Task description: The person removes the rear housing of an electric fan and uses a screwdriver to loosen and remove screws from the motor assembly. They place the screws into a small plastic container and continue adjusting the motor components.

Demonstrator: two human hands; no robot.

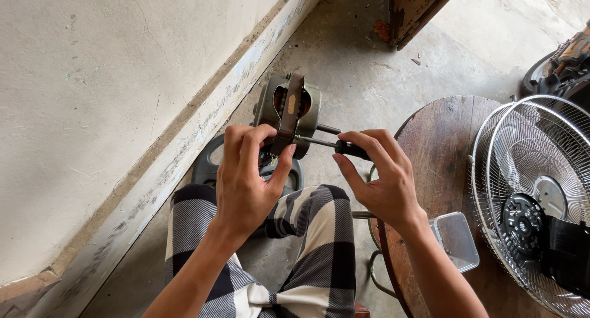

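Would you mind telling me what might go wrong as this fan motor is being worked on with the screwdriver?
The left hand holds the fan motor in mid-air above the knee, so it may drop onto the concrete floor. The screwdriver in the right hand points towards the left-hand fingers; a slip might jab them. Any loosened screw could fall and roll away, as the plastic container sits off to the side.

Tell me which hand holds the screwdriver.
The right hand grips the screwdriver by its black handle; the left hand steadies the fan motor.

Fan grille (541, 189) on table (442, 140)
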